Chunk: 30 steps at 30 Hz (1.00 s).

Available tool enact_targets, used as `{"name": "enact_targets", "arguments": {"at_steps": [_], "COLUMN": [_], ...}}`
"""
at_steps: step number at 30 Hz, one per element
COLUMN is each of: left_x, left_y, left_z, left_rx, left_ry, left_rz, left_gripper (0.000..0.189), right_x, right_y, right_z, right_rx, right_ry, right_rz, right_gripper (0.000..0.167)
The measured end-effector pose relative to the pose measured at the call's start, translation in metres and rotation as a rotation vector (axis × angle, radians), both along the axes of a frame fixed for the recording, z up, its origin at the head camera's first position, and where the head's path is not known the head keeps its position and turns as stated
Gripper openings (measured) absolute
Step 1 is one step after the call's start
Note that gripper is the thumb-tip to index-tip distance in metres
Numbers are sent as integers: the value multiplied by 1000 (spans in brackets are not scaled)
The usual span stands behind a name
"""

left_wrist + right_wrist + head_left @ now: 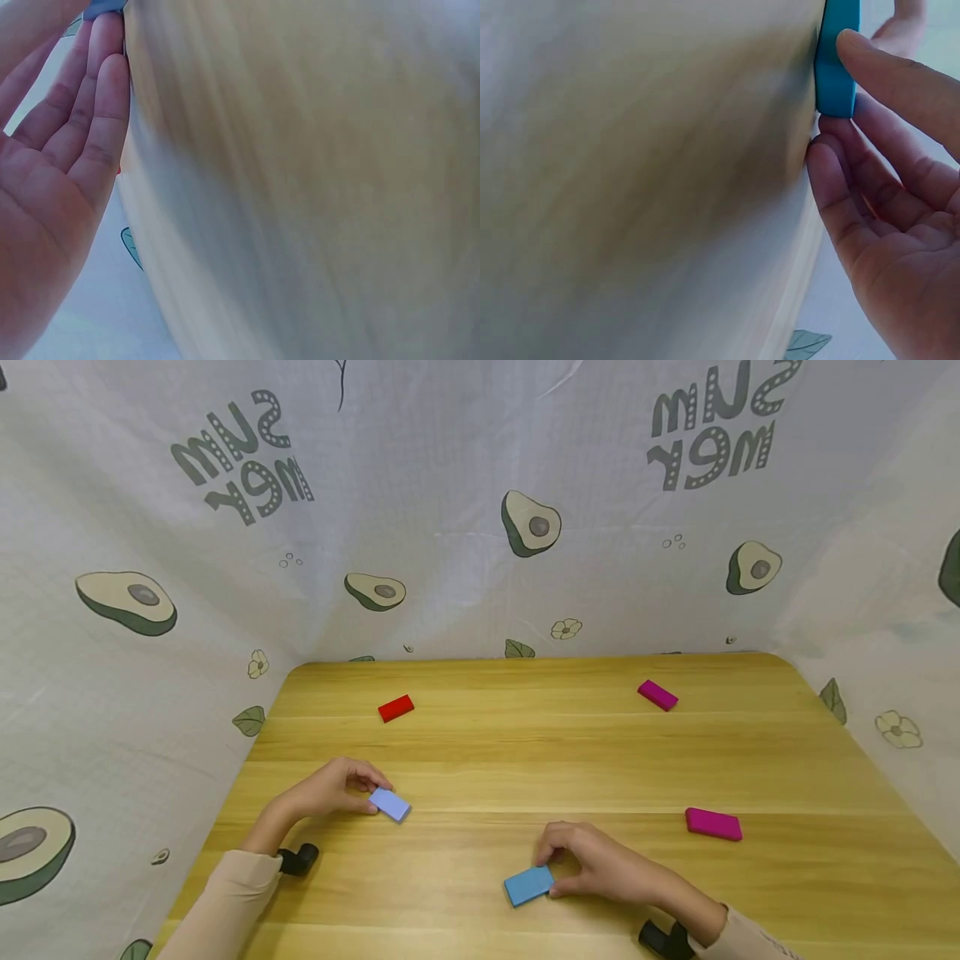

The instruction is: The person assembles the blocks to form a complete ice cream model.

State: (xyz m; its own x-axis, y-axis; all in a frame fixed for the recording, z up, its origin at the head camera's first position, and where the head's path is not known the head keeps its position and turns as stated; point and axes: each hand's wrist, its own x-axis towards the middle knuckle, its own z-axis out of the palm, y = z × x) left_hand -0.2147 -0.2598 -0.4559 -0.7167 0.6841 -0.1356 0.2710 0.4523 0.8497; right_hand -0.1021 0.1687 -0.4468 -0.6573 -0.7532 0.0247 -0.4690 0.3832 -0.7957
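On the wooden table (480,752), my left hand (330,790) pinches a light periwinkle rectangular block (390,805) by its near-left end, between thumb and fingers. A bit of that block (103,7) peeks out at the top of the left wrist view, mostly cut off. Closer to the table's front, my right hand (596,862) holds a blue rectangular block (529,886) at its right end. In the right wrist view, the thumb presses one side of this blue block (838,60) while fingertips sit at its lower end.
Behind my left hand lies a red block (396,708). One magenta block (657,695) is at the back right, and another magenta block (713,824) lies right of my right hand. A white cloth (450,485) printed with avocados hangs around the table.
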Motion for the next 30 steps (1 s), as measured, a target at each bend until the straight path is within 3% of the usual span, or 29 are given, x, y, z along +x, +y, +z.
{"name": "enact_targets", "arguments": {"at_steps": [16, 30], "left_x": [6, 6], "left_y": [9, 16], "left_z": [1, 1], "left_rx": [-9, -5], "left_ry": [22, 15], "left_rz": [11, -7], "left_gripper": [26, 26], "right_x": [2, 3], "right_y": [-2, 0], "right_z": [4, 3], "right_rx": [19, 8], "right_ry": [-75, -60], "right_rz": [-75, -83], "right_gripper": [26, 27]}}
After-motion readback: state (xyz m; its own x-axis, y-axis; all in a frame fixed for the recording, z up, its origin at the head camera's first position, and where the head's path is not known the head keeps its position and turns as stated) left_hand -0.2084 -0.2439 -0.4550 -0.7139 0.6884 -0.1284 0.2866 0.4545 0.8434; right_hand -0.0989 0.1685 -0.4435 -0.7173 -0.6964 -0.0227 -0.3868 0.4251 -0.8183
